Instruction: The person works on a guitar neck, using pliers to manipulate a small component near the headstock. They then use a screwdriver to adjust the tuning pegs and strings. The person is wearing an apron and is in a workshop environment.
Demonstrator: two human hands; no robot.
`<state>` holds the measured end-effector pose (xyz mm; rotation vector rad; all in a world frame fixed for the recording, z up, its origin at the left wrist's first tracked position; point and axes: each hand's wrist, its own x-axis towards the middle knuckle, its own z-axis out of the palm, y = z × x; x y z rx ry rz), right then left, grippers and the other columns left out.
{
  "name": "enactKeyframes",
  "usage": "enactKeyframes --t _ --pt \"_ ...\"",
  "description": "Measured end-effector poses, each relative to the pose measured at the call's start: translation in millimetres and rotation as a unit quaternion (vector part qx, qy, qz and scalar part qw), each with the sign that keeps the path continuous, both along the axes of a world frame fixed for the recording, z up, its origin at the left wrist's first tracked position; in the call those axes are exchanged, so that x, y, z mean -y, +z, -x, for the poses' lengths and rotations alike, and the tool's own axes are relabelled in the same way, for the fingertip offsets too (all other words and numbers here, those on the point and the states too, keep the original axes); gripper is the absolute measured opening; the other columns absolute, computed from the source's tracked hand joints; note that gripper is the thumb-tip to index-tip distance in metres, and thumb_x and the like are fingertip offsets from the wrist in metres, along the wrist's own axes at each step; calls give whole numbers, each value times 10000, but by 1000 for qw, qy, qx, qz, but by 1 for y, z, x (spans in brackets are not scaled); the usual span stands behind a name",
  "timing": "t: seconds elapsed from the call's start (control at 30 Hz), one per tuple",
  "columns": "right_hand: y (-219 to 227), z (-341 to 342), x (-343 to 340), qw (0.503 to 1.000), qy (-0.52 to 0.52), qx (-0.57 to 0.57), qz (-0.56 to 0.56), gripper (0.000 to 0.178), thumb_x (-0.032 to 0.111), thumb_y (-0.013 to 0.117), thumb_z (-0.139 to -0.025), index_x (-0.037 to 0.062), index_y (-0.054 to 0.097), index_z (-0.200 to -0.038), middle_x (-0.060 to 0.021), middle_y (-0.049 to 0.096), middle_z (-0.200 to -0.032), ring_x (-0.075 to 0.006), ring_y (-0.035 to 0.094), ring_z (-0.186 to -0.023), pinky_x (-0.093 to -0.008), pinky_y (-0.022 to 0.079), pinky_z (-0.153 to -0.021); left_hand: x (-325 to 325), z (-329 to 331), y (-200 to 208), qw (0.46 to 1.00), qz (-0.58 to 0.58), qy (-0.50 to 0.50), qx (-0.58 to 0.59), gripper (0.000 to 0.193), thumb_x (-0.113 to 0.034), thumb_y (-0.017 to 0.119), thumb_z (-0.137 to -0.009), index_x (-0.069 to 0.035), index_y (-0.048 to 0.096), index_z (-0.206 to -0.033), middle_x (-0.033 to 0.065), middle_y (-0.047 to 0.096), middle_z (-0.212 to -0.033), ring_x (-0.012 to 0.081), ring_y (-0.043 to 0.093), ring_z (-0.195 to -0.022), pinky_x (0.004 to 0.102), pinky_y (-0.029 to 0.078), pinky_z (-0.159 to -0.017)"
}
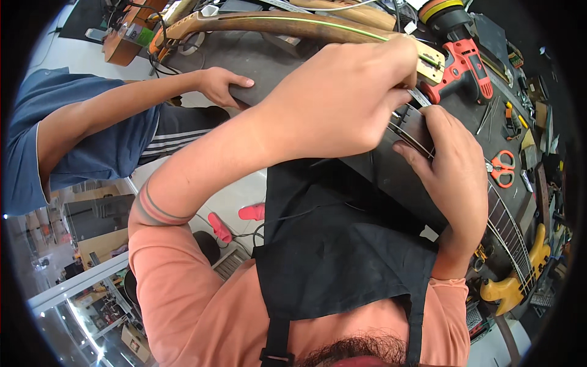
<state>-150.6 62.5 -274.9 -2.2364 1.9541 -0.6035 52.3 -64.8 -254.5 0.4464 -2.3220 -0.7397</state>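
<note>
My left hand reaches across the bench with its fingers pinched together at the headstock end of a bass guitar. A thin silvery strip shows beside the fingertips; whether they hold it is unclear. My right hand is wrapped around the upper part of the bass guitar's neck, thumb on the near side. From there the fretted neck with its strings runs down to the yellowish wooden body. Much of the headstock is hidden behind my hands. Just past my left fingers lies a cream block with a dark slot.
A red and black power tool with a round yellow pad lies beyond my hands. Orange-handled scissors rest to the right. A long brown wooden piece spans the far side. At left, another person's hand is by the grey bench.
</note>
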Motion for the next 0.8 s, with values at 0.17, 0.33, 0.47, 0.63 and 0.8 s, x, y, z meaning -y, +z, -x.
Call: enactKeyframes --t 0.17,0.33,0.47,0.63,0.8 --pt "1 1 0 1000 1 -3 -6 498 303 912 -840 32 618 -1138 -173 708 -1031 -421 692 -982 -492 560 -833 1 -21 -19 991 116 -58 -40 207 30 839 -891 8 686 -1029 128 748 -966 318 751 -818 387 592 -704" --pt "1 3 -1 1000 2 10 -2 504 322 911 -843 43 632 -1157 -167 718 -1025 -413 705 -978 -493 567 -832 1 -36 -43 960 250 -101 -71 262 -6 884 -838 -15 719 -1041 154 811 -1111 358 781 -893 407 633 -731" --pt "2 3 0 1000 -2 21 -13 483 337 905 -852 44 639 -1130 -161 711 -983 -408 703 -964 -494 564 -820 5 -29 -44 974 191 -100 -71 297 -8 880 -803 13 732 -1060 161 802 -1046 345 780 -868 414 633 -730" --pt "-1 3 0 999 3 25 22 466 338 901 -854 43 644 -1106 -150 707 -964 -399 700 -955 -495 560 -814 1 -23 -48 965 237 -66 -97 288 49 820 -782 31 737 -1057 141 772 -929 334 762 -818 405 616 -720" --pt "1 3 -2 999 -2 26 19 451 330 895 -857 42 636 -1088 -146 698 -970 -392 694 -960 -496 558 -814 3 -19 -49 976 187 -59 -92 274 81 789 -771 32 735 -1035 144 766 -912 319 755 -812 389 606 -715"
